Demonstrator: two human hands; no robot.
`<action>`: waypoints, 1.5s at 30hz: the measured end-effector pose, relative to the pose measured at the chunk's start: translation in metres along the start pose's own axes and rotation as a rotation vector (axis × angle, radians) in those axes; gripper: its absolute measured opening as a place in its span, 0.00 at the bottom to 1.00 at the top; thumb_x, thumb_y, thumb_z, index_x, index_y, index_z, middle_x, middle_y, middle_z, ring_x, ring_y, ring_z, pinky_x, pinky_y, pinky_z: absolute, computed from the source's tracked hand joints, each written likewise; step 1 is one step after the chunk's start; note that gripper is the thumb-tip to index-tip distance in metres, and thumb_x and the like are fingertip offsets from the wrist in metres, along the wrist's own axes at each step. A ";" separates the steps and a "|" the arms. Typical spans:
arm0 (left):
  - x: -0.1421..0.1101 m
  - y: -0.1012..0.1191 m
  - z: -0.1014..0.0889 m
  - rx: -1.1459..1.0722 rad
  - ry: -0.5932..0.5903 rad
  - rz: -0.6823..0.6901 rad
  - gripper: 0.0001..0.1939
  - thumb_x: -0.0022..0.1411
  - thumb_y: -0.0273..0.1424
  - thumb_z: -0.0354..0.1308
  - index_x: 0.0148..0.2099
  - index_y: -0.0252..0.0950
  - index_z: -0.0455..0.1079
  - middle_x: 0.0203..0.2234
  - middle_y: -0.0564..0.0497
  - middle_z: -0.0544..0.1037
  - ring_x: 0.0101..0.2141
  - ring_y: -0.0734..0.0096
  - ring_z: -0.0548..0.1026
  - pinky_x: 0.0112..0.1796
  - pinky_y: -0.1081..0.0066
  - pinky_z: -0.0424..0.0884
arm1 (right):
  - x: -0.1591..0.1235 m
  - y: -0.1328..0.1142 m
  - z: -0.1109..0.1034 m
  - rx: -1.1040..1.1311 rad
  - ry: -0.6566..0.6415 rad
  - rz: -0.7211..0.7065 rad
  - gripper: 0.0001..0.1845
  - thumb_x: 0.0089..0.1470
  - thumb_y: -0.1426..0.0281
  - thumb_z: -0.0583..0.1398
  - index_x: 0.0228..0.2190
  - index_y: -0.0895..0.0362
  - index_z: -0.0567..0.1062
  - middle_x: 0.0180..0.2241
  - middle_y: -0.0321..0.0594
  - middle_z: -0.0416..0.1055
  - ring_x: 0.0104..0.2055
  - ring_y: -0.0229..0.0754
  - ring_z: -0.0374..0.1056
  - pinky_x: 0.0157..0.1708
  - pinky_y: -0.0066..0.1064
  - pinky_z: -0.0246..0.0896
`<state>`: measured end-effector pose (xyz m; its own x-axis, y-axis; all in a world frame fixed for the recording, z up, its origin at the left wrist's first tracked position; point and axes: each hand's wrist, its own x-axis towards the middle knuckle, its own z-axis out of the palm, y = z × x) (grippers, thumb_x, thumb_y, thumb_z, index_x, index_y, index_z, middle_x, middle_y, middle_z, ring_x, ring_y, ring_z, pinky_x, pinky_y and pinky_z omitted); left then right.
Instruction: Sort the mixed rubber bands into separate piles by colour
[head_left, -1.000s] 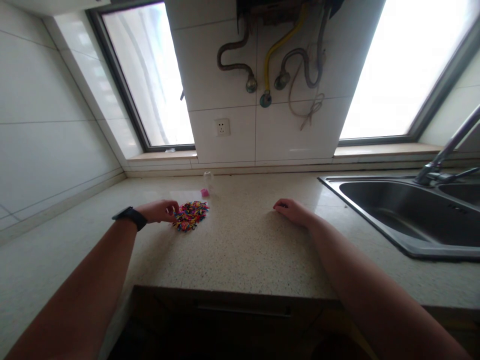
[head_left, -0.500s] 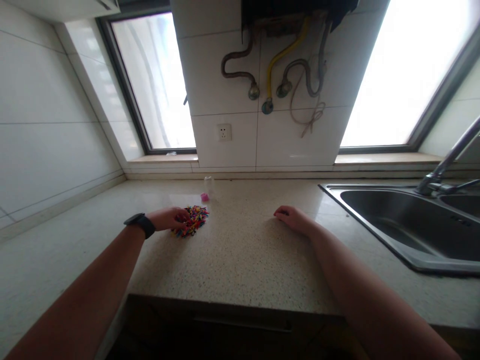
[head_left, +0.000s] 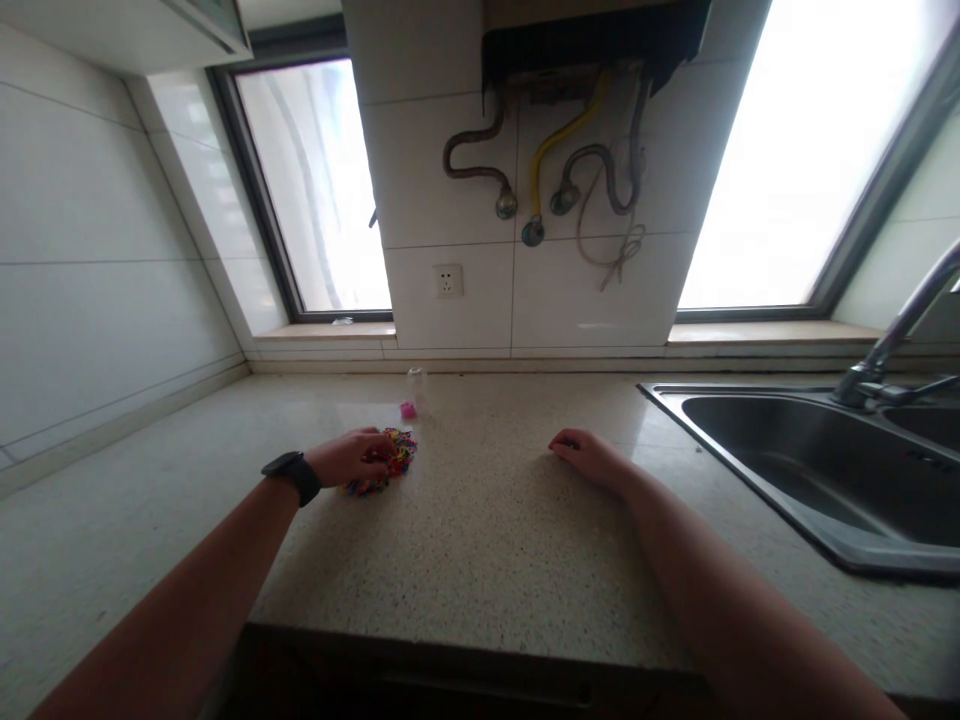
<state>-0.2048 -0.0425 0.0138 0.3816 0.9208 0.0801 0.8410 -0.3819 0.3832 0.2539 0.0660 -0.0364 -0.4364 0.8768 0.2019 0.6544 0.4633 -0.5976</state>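
My left hand (head_left: 352, 457), with a black watch (head_left: 292, 472) on its wrist, reaches over a pile of small multicoloured pieces (head_left: 403, 452). Its fingers are bent and a gap shows between them and the thumb. The hand covers much of the pile, and the pieces are too small to name. Just behind the pile lies a pink cap (head_left: 407, 410), and beside that stands a clear bottle (head_left: 418, 385). My right hand (head_left: 589, 455) rests on the countertop, apart from the pile. Its fingers curl in against the thumb, and whatever may be inside is hidden.
The speckled countertop (head_left: 480, 540) runs to a front edge below my arms. At the right are a steel sink (head_left: 765, 460) and a faucet (head_left: 892, 345). Hoses (head_left: 551, 145) and a wall socket (head_left: 448, 281) are on the tiled wall behind.
My left hand has moved right, farther over the pile, hiding more of its middle. My right hand keeps its place on the countertop. The camera view has tilted slightly up.
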 end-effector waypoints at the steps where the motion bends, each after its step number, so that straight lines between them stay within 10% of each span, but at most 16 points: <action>1: 0.000 0.000 -0.001 -0.003 0.022 -0.009 0.20 0.57 0.45 0.58 0.49 0.43 0.75 0.43 0.46 0.74 0.41 0.59 0.73 0.44 0.66 0.67 | 0.000 0.000 0.000 0.000 0.000 0.001 0.12 0.57 0.64 0.57 0.36 0.56 0.78 0.36 0.44 0.78 0.38 0.44 0.72 0.41 0.33 0.64; 6: -0.004 -0.007 -0.006 0.076 0.106 -0.016 0.21 0.62 0.46 0.53 0.51 0.41 0.73 0.43 0.45 0.73 0.41 0.61 0.73 0.46 0.66 0.67 | 0.002 0.004 0.002 0.015 -0.003 -0.006 0.12 0.57 0.64 0.56 0.35 0.56 0.78 0.36 0.43 0.78 0.38 0.44 0.71 0.41 0.32 0.63; 17: -0.012 -0.008 -0.015 0.130 -0.091 -0.098 0.23 0.59 0.51 0.55 0.45 0.40 0.75 0.37 0.47 0.74 0.36 0.63 0.72 0.38 0.68 0.67 | 0.003 0.010 0.004 0.022 0.001 -0.012 0.13 0.57 0.63 0.56 0.36 0.56 0.78 0.36 0.43 0.78 0.38 0.44 0.71 0.40 0.32 0.63; 25: -0.009 -0.016 -0.014 0.158 0.147 -0.048 0.19 0.65 0.43 0.48 0.48 0.39 0.73 0.40 0.46 0.74 0.38 0.64 0.73 0.42 0.68 0.68 | 0.003 0.010 0.002 0.022 -0.003 0.003 0.13 0.57 0.64 0.57 0.37 0.56 0.78 0.36 0.43 0.78 0.39 0.44 0.72 0.41 0.32 0.63; 45: 0.002 -0.013 0.017 0.289 0.201 -0.069 0.27 0.67 0.49 0.45 0.62 0.44 0.65 0.59 0.45 0.67 0.58 0.54 0.64 0.59 0.55 0.58 | 0.000 0.000 -0.001 0.029 -0.005 0.020 0.12 0.57 0.63 0.57 0.36 0.55 0.78 0.36 0.43 0.78 0.38 0.44 0.71 0.41 0.33 0.62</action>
<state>-0.2090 -0.0371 -0.0064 0.2617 0.9313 0.2533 0.9468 -0.2987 0.1198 0.2542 0.0661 -0.0354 -0.4267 0.8852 0.1856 0.6448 0.4416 -0.6238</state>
